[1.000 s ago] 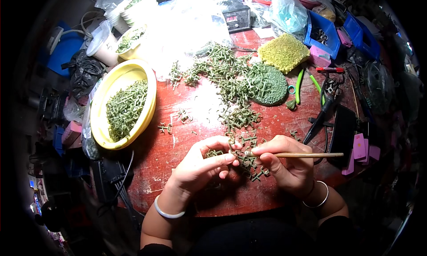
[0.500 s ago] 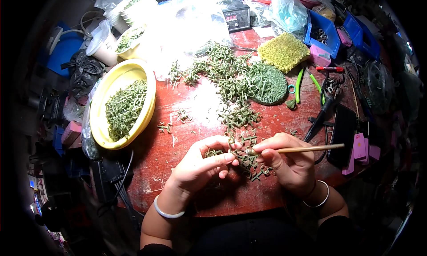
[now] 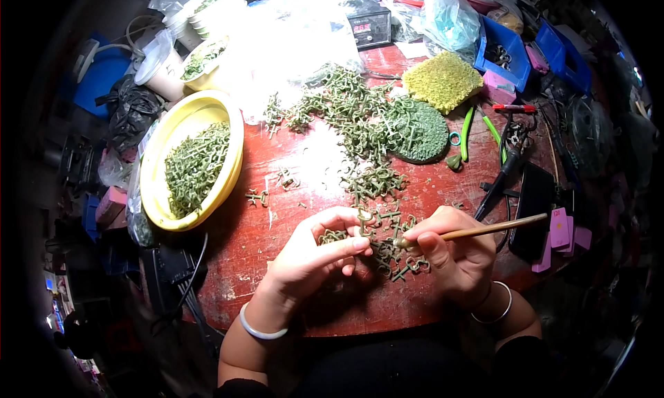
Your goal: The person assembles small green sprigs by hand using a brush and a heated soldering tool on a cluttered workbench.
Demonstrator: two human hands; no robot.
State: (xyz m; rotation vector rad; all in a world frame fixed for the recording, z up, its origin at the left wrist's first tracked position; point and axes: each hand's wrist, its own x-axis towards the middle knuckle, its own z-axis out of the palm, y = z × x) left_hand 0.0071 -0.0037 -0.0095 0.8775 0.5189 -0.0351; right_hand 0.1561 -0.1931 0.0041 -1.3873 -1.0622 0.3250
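Between the thumb and fingertips of my left hand (image 3: 308, 256) is a small green hooked piece (image 3: 362, 223), held upright near the table's front. My right hand (image 3: 456, 263) pinches a thin wooden-handled tool (image 3: 494, 228), its handle pointing off to the right. The tool's short tip lies just right of the held piece, apart from it; its exact kind is unclear. Several loose green pieces (image 3: 400, 268) lie on the red table (image 3: 235, 280) under and between my hands. More green pieces show behind the left fingers, partly hidden.
A large heap of green pieces (image 3: 346, 107) spreads beyond my hands, beside a round green textured pad (image 3: 418, 131) and a yellow sponge-like block (image 3: 443, 82). At left stands a yellow basin (image 3: 238, 138) of such pieces. Green-handled pliers (image 3: 465, 136), a black phone-like slab (image 3: 531, 201) and blue bins (image 3: 508, 73) sit right.
My right hand has drawn slightly right, taking the tool's tip away from the held piece. My left hand stays nearly in place, still pinching the green piece.
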